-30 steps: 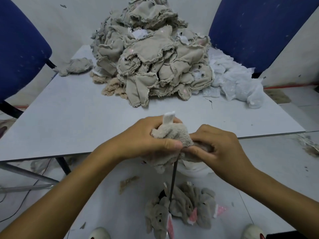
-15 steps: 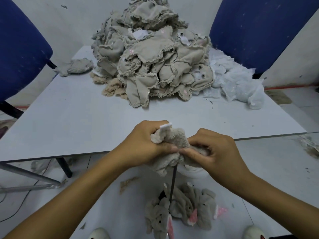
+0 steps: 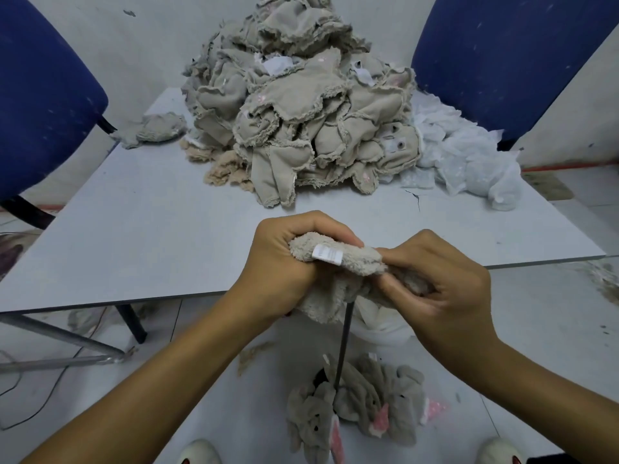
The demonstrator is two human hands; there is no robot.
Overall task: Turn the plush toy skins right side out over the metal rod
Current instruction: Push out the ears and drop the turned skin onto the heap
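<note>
Your left hand (image 3: 284,262) has its fingers curled tight around the left end of the plush skin (image 3: 338,259), knuckles up, really bunching it. Your right hand (image 3: 442,283) pinches the other end, fingers (image 3: 398,286) tucked under the fuzzy fabric and thumb on top. The skin itself is beige, nubby fleece, rolled into a fat sausage shape between both hands, just past the near edge of the desk (image 3: 140,236). A small white sewn-in tag (image 3: 327,255) sticks out on top; there's faint print on it but it's too small to read.

Poking down out of the bunched skin is the metal rod (image 3: 343,346), thin, dark and straight, running down toward the floor. Around its base sits a little heap of finished toys (image 3: 361,406), grey fuzzy ones with pink bits.

Farther out, on the far side of the smooth pale grey desk, there's a big mound of inside-out skins (image 3: 294,105), flat tan cloth with frayed seams. To the right of it is a smaller white fluffy pile (image 3: 469,162), and to the left one loose grey piece (image 3: 157,128). Blue upholstered chairs (image 3: 43,95) stand on both sides.
</note>
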